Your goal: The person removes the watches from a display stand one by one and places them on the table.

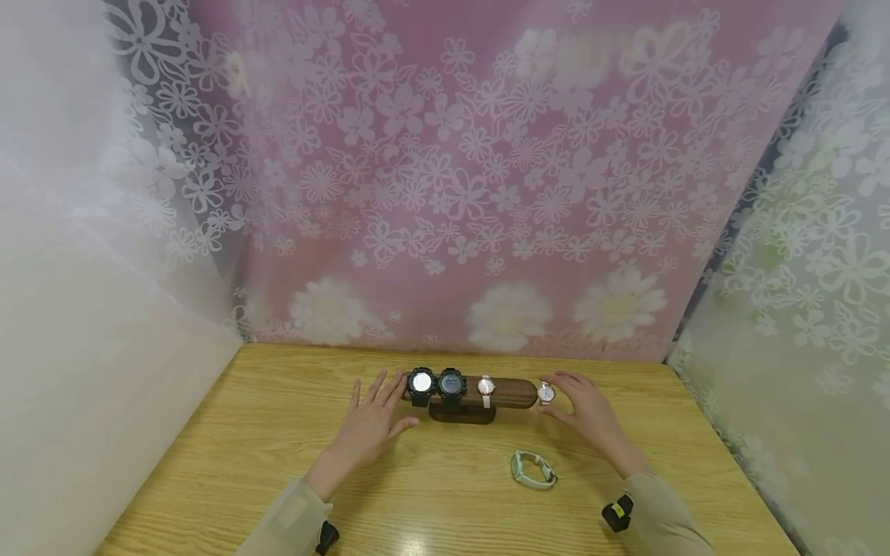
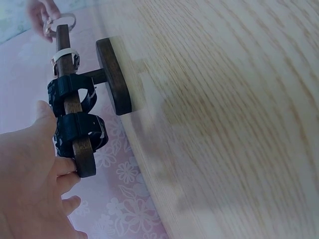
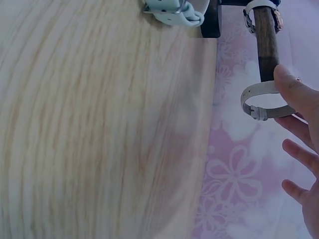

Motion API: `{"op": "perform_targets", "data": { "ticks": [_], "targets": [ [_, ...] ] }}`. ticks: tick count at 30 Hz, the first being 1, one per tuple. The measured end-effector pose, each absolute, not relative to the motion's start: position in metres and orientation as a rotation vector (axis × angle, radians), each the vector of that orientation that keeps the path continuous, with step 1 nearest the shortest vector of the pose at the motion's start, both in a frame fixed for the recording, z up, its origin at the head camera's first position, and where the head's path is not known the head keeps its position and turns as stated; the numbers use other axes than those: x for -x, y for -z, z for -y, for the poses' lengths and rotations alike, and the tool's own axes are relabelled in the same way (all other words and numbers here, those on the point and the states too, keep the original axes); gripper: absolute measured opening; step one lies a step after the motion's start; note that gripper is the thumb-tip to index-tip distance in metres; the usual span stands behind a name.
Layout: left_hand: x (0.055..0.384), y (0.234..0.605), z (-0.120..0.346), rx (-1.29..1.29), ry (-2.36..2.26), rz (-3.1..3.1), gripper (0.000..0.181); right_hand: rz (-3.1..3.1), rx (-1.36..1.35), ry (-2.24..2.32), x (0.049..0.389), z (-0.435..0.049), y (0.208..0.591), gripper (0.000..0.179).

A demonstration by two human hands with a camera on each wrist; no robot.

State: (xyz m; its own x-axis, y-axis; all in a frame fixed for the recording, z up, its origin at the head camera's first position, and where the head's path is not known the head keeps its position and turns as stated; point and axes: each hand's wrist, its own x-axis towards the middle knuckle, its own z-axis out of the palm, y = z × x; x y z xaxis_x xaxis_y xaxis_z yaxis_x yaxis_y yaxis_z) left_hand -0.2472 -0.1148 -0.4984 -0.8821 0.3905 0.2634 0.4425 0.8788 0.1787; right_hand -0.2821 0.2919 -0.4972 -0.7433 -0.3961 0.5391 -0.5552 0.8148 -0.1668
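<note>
A dark wooden watch stand (image 1: 516, 392) bears two black digital watches (image 1: 421, 381) toward its left end and a small white-strapped wristwatch (image 1: 486, 388) right of its middle. At the bar's right end, my right hand (image 1: 587, 409) pinches another pale-strapped wristwatch (image 3: 260, 113) between thumb and forefinger. Its strap is buckled into a loop, level with the bar's tip in the right wrist view. My left hand (image 1: 368, 421), fingers spread, touches the bar's left end beside the outer black watch (image 2: 79, 127). The thumb stands apart from the stand in the head view.
A mint-green watch (image 1: 534, 471) lies on its side on the wooden table (image 1: 278, 432), in front of the stand. Behind the table hangs a pink floral curtain (image 1: 445, 193). Pale sheets flank both sides.
</note>
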Motion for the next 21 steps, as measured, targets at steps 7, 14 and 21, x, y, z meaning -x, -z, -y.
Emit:
{"op": "perform_targets", "data": {
  "ticks": [7, 14, 21],
  "targets": [
    [0.248, 0.501, 0.116, 0.641, 0.330, 2.810, 0.078, 2.472, -0.707, -0.443, 0.275, -0.296, 0.491, 0.061],
    [0.247, 0.499, 0.116, 0.643, 0.322, 2.820, 0.079, 2.422, -0.767, -0.377, 0.271, -0.298, 0.491, 0.060],
    [0.247, 0.498, 0.115, 0.641, 0.327, 2.822, 0.078, 2.376, -0.806, -0.302, 0.264, -0.301, 0.488, 0.078]
  ]
}}
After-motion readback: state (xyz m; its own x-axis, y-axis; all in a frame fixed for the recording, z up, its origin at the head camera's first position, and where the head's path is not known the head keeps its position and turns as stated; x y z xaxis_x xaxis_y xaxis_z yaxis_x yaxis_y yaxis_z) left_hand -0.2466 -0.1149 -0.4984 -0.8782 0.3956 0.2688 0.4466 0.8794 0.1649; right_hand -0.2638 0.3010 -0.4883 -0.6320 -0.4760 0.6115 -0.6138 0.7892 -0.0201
